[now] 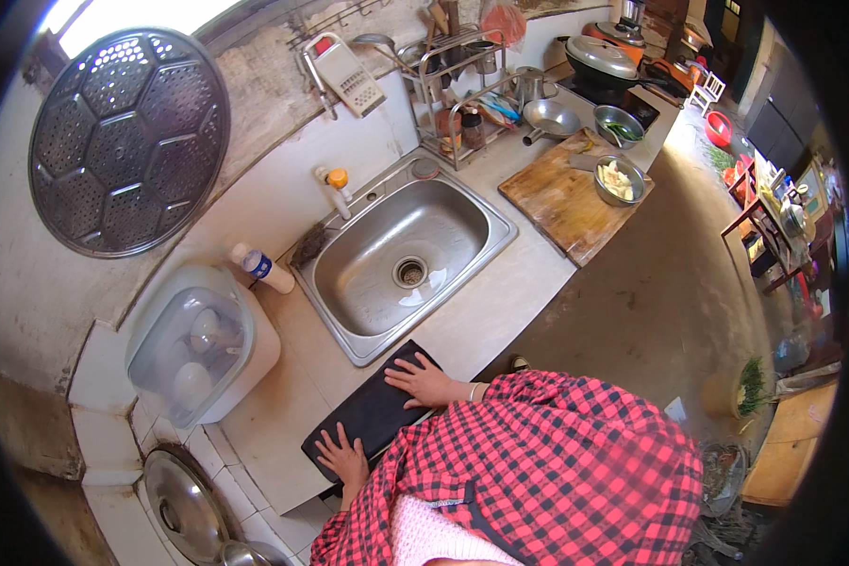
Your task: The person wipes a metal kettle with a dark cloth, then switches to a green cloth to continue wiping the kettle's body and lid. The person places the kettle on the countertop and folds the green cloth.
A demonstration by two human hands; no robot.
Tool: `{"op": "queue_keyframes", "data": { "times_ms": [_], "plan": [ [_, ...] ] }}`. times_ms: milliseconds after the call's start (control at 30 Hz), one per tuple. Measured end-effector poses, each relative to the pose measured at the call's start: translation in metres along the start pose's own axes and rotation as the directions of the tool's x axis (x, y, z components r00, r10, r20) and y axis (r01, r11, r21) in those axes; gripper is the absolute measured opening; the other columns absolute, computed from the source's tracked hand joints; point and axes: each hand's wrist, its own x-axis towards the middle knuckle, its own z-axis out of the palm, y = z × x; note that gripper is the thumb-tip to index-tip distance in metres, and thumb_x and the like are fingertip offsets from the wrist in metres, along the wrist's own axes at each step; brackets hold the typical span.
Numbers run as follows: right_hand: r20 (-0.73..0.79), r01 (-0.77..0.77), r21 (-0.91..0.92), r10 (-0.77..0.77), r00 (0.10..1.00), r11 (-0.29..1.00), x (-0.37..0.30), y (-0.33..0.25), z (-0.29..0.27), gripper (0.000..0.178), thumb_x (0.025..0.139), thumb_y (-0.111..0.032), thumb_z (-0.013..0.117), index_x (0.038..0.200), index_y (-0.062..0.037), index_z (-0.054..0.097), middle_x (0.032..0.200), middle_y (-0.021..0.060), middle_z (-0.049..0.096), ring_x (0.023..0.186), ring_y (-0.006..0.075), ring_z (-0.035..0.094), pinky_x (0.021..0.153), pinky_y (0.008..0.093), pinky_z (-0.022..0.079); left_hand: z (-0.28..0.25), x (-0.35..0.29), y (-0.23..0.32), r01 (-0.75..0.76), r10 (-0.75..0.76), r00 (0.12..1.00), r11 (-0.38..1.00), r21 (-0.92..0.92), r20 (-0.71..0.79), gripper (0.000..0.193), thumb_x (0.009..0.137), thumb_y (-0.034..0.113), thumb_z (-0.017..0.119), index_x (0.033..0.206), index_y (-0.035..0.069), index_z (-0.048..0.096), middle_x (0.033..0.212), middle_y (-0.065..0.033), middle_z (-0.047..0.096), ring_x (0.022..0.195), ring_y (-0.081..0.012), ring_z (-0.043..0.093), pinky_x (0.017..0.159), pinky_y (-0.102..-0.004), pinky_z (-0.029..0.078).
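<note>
A flat, black, rectangular piece like a folded cloth (373, 413) lies along the front edge of the counter, just below the sink. My left hand (344, 459) rests on its near-left end, palm down with the fingers spread. Towards its other end my right hand (419, 381) also lies flat, fingers apart, a thin bracelet at the wrist. Neither hand grips anything. Part of the black piece is hidden under my hands and red-and-black checked sleeves. Right beyond it is the steel sink (443, 212), its drain showing.
A lidded plastic box (264, 330) and a white bottle (266, 272) stand left of the sink. To the right lie a wooden cutting board (547, 193) and a steel bowl of pale pieces (619, 179). A wire rack (443, 141) stands behind, against the wall.
</note>
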Motion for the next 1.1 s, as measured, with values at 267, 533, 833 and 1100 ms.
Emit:
{"op": "queue_keyframes", "data": {
  "times_ms": [267, 533, 833, 1100],
  "plan": [
    [-0.006, -0.184, -0.019, 0.184, 0.983, 0.983, -0.100, 0.151, -0.039, 0.078, 0.084, -0.056, 0.059, 0.148, -0.0206, 0.033, 0.155, 0.0007, 0.030, 0.142, 0.0248, 0.027, 0.111, 0.0555, 0.022, 0.038, 0.035, 0.180, -0.167, 0.169, 0.984, 0.985, 0.044, -0.055, 0.067, 0.091, 0.041, 0.057, 0.150, 0.027, 0.030, 0.156, -0.0207, 0.016, 0.141, -0.0492, 0.012, 0.105, -0.0714, 0.013],
    [-0.032, -0.315, 0.004, 0.315, 0.948, 0.949, -0.189, 0.258, -0.081, 0.081, 0.082, -0.056, 0.061, 0.149, -0.0206, 0.032, 0.155, 0.0004, 0.030, 0.143, 0.0261, 0.026, 0.111, 0.0588, 0.023, 0.069, 0.050, 0.324, -0.298, 0.306, 0.936, 0.952, 0.071, -0.175, 0.065, 0.089, 0.043, 0.057, 0.148, 0.028, 0.034, 0.156, -0.0177, 0.020, 0.142, -0.0450, 0.016, 0.107, -0.0693, 0.014],
    [-0.005, -0.387, 0.242, 0.400, 0.916, 0.890, -0.155, 0.262, -0.094, 0.059, 0.083, -0.048, 0.065, 0.130, -0.0144, 0.056, 0.138, 0.0049, 0.052, 0.134, 0.0269, 0.039, 0.107, 0.0553, 0.028, 0.052, 0.042, 0.307, -0.321, 0.315, 0.938, 0.947, -0.023, -0.149, 0.064, 0.087, 0.041, 0.060, 0.146, 0.027, 0.039, 0.155, -0.0088, 0.027, 0.143, -0.0374, 0.021, 0.113, -0.0593, 0.016],
    [-0.350, -0.397, 0.775, 0.857, 0.378, 0.491, -0.174, 0.479, -0.199, 0.039, 0.092, -0.042, 0.057, 0.098, -0.0046, 0.067, 0.088, 0.0162, 0.068, 0.080, 0.0286, 0.065, 0.072, 0.0391, 0.050, 0.046, 0.049, 0.319, -0.200, 0.195, 0.980, 0.967, -0.159, -0.049, 0.054, 0.091, 0.034, 0.058, 0.141, 0.020, 0.045, 0.154, -0.0122, 0.029, 0.143, -0.0390, 0.019, 0.112, -0.0612, 0.013]
  ]
}}
